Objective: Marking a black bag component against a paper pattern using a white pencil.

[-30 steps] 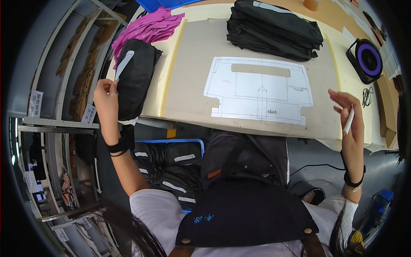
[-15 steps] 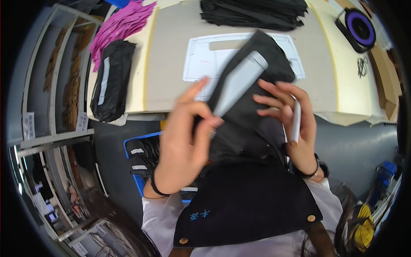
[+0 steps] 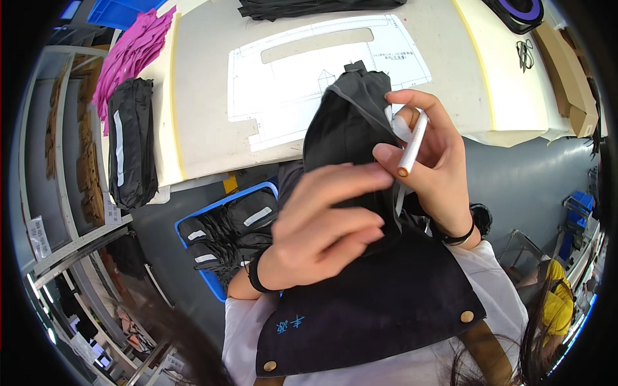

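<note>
A black fabric pouch [image 3: 351, 119] with a grey edge stands before me, its upper end over the table's front edge. My right hand [image 3: 438, 167] grips its right side, index finger and thumb at the edge. That hand also holds a slim white pen [image 3: 413, 143] with a brown tip, lying across the fingers. A whitish bit shows by the fingers, its kind unclear. My left hand [image 3: 322, 225] lies across the pouch's lower part. Its fingers are stretched and apart, slightly blurred, the index fingertip near my right thumb.
A white template [image 3: 277, 80] with a long slot lies on the table [image 3: 199, 96]. Black fabric [image 3: 322, 6], magenta fabric [image 3: 132, 58] and a black bundle [image 3: 132, 141] lie around it. Thread snips [image 3: 524, 55] are at right. A blue crate [image 3: 180, 225] below holds folded black pieces.
The pouch has turned, so its pale strip no longer faces me. My right hand has closed on its edge. My left hand has let go of the strip's end and moved right, across the pouch.
</note>
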### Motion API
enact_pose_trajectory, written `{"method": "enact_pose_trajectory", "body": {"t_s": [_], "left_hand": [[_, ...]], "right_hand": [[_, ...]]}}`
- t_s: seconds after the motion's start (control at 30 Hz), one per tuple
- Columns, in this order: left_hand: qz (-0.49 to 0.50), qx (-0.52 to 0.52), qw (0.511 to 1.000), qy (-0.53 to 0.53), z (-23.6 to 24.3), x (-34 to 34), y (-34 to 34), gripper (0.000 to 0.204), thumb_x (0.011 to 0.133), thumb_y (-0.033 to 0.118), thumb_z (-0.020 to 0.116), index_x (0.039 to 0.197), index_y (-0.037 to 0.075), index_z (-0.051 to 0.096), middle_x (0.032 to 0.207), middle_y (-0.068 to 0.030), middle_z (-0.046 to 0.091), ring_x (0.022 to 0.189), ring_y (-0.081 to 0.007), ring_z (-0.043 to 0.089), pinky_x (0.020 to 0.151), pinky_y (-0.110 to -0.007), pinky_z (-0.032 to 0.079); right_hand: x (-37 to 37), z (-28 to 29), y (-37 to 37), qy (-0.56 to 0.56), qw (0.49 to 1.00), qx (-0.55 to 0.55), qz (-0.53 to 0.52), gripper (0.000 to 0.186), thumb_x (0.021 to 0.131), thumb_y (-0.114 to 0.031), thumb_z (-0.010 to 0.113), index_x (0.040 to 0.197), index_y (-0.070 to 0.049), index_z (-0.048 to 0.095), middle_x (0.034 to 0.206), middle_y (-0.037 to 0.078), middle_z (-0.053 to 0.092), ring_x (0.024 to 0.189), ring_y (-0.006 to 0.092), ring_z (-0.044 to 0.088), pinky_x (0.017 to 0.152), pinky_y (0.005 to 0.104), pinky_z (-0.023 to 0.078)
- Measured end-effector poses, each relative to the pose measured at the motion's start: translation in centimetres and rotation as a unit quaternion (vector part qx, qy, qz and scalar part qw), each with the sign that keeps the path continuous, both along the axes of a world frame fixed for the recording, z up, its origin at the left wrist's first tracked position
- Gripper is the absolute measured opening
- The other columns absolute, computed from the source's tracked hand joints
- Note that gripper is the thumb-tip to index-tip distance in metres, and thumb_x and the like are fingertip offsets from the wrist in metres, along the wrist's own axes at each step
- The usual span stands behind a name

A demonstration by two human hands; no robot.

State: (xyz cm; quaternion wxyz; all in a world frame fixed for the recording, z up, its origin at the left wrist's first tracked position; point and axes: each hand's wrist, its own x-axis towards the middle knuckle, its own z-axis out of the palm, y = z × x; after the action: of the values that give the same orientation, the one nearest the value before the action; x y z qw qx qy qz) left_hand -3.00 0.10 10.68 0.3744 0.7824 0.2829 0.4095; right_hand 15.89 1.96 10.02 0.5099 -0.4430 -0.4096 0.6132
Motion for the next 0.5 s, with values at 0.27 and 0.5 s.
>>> {"method": "enact_pose_trajectory", "body": {"t_s": [0.27, 0.5], "left_hand": [[0.282, -0.110, 0.953, 0.034, -3.9, 0.3, 2.4, 0.024, 0.077, -0.003, 0.072, 0.099, -0.002, 0.060, 0.091, -0.0103, 0.059, 0.076, -0.0179, 0.061, 0.070, -0.027, 0.048], [0.291, -0.055, 0.955, -0.024, -2.4, -0.2, 0.6, 0.023, 0.077, -0.012, 0.064, 0.098, -0.004, 0.062, 0.077, -0.0094, 0.056, 0.066, -0.0154, 0.056, 0.062, -0.025, 0.045]], "right_hand": [[-0.2, -0.4, 0.0, -0.015, 1.000, 0.002, -0.012, 0.042, 0.080, 0.006, 0.067, 0.117, -0.007, 0.052, 0.086, -0.002, 0.051, 0.073, 0.0013, 0.052, 0.061, 0.0171, 0.041], [1.3, -1.3, 1.2, -0.278, 0.945, 0.151, -0.089, 0.044, 0.077, 0.009, 0.059, 0.119, -0.005, 0.055, 0.113, 0.007, 0.062, 0.106, 0.0208, 0.060, 0.092, 0.0345, 0.047]]}}
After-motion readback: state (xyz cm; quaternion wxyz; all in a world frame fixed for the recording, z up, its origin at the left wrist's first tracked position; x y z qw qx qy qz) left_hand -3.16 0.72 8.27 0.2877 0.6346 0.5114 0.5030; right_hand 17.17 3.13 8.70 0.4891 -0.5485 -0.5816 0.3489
